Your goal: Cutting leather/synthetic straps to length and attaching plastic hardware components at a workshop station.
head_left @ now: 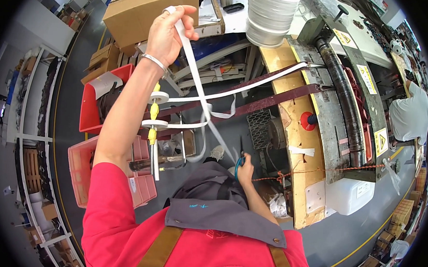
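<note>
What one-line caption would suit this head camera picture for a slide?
Left hand lifts a white strap overhead while the right hand holds blue-handled scissors low beside a workshop machine.

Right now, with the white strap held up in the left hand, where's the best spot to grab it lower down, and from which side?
Probably the slack run of the white strap just below the left hand, above where it crosses the other strands. It hangs flat and free there. Pinch across its flat faces, coming from the person's right. The right hand holds blue-handled scissors, so it isn't free.

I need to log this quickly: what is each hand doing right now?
Left hand: raised, closed on the white tape.
Right hand: low, closed on the blue-handled scissors.
</note>
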Demonstrator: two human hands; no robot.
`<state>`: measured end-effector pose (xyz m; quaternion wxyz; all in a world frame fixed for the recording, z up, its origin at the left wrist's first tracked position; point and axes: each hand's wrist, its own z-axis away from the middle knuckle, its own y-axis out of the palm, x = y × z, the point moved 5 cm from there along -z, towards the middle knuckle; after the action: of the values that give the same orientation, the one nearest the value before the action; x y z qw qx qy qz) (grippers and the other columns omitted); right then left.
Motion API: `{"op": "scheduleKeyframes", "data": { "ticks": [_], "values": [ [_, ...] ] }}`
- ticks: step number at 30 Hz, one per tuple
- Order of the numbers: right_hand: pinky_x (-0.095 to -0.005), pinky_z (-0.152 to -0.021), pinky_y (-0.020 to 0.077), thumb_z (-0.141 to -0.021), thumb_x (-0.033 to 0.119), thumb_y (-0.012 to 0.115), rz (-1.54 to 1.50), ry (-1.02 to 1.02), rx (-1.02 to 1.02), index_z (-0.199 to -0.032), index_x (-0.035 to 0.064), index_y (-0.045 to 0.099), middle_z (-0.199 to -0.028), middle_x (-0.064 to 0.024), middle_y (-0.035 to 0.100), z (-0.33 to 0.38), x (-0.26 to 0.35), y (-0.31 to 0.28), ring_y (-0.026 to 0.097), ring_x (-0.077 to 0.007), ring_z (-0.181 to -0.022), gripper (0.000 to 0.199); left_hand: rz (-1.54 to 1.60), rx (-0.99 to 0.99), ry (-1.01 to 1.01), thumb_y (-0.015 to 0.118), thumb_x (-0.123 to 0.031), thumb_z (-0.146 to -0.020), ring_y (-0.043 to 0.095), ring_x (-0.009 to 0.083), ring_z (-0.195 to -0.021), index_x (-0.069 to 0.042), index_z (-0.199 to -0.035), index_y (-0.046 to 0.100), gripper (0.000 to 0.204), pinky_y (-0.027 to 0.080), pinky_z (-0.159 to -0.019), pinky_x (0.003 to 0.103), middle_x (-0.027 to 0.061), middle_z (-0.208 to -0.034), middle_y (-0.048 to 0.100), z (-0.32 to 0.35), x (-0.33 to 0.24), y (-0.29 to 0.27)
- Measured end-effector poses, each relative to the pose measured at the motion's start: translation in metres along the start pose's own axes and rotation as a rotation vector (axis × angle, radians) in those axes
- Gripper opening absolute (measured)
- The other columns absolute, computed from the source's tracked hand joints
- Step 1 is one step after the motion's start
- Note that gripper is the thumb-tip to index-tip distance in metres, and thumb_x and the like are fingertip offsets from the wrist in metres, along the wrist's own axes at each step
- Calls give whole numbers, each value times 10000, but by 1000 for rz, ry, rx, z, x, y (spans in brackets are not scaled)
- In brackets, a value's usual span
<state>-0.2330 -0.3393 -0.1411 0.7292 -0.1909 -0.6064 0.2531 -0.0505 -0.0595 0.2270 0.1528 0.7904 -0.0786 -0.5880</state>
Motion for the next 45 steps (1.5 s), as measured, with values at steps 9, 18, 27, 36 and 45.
{"op": "scheduleKeyframes", "data": {
  "ticks": [9,18,27,36,45],
  "values": [
    [-281,-619,462,-661,-27,563,-171,-8,-168,-1083,63,431,-783,-95,590,21,26,-85,565,-173,-666,451,-683,210,112,376,-310,-901,291,28,-506,-98,-1106,529,332,246,-436,179,-58,-572,313,11,32,68],
    [-210,-514,427,-760,-2,560,-1079,-125,-368,-1081,50,329,-967,-151,537,-84,192,-131,513,-108,-606,399,-1215,719,289,536,-166,-736,581,267,-577,-84,-1194,412,481,446,-446,370,104,-718,563,66,150,121],
    [-180,-421,367,-777,-17,529,-1238,82,-568,-1052,55,394,-763,-53,535,-124,182,-137,455,-63,-493,314,-860,778,244,558,-54,-702,563,214,-668,24,-1176,436,496,457,-548,299,120,-778,521,50,164,122],
    [-181,-597,431,-714,-63,591,-708,28,-366,-1059,23,434,-804,-22,540,-113,173,-142,512,-53,-680,388,353,469,-1085,503,-146,-847,571,128,-738,54,-965,555,238,458,-694,234,85,-797,598,25,231,136],
    [-216,-611,420,-792,84,543,-780,307,-308,-1095,18,421,-790,-55,557,-93,143,-186,507,-80,-652,333,-93,485,-879,546,-160,-798,494,58,-527,-21,-698,573,173,382,-488,181,21,-612,557,-14,272,190]
  ]
}}
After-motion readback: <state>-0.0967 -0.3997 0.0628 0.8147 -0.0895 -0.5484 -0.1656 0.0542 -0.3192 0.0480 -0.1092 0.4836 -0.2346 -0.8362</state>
